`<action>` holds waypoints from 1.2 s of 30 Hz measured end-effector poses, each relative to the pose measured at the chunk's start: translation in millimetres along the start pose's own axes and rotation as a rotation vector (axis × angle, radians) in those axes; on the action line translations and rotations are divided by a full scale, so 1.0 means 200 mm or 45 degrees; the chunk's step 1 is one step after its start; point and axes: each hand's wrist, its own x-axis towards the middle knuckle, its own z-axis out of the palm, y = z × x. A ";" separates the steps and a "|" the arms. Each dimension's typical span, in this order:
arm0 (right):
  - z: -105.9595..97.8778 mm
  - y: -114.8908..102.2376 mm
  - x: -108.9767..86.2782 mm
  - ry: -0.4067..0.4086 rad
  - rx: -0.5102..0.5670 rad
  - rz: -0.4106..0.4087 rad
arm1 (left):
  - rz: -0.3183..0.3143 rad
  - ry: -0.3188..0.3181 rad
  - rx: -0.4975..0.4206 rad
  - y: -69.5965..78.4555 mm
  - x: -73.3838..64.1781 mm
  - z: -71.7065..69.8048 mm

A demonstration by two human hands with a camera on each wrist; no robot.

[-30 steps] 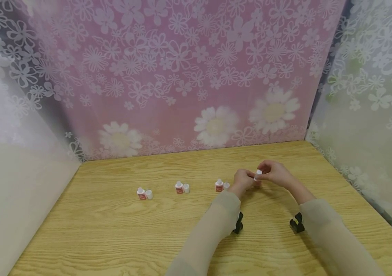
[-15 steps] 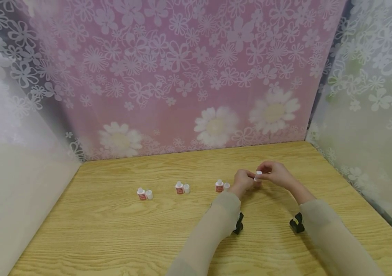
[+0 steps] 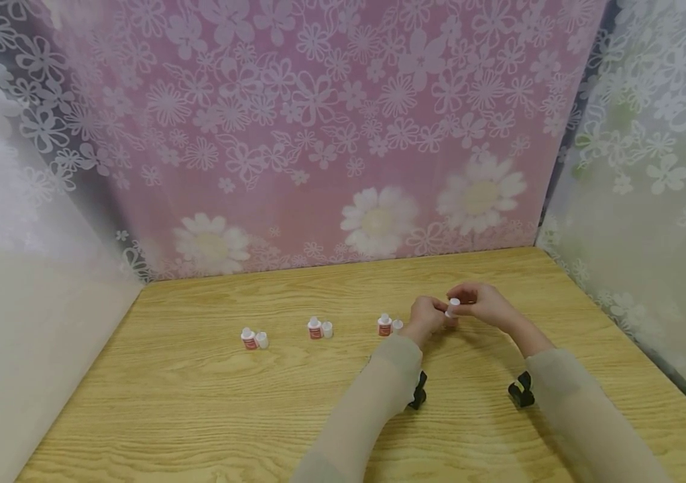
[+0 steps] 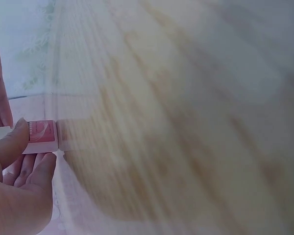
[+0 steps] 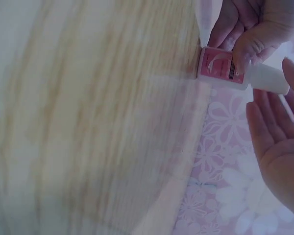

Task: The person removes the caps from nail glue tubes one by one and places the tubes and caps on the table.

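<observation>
At the right of the table, my left hand (image 3: 429,313) grips a small white bottle with a pink-red label (image 5: 218,64), which stands on the tabletop. In the right wrist view its thumb lies on the label and the fingers are behind. A tall white cap (image 5: 268,79) sits on the bottle's neck end. My right hand (image 3: 483,306) has thumb and fingers around this cap, the fingers curving under it in the right wrist view. In the left wrist view, my thumb covers part of the bottle (image 4: 42,132).
Left of my hands, three similar bottles stand in a row: a near one (image 3: 384,327), a middle one (image 3: 315,329) and a far-left one (image 3: 249,339). Beside each is a loose white cap, such as the leftmost cap (image 3: 262,341). Flowered sheets (image 3: 282,168) bound the wooden table (image 3: 210,402).
My right fingertips have shifted slightly left around the cap. My left hand keeps its hold on the bottle, and the bottles in the row stay put.
</observation>
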 end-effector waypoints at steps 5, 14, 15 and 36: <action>0.01 0.01 0.01 0.064 -0.118 0.025 | 0.002 0.012 -0.012 0.00 0.00 0.00; 0.02 0.01 0.02 0.125 -0.187 0.038 | 0.016 0.003 -0.045 -0.01 0.01 0.01; 0.02 0.00 0.02 0.123 -0.191 0.038 | 0.021 0.003 -0.042 -0.01 0.01 0.01; 0.00 0.00 0.00 0.013 -0.087 -0.010 | -0.039 -0.011 -0.105 -0.01 0.00 0.01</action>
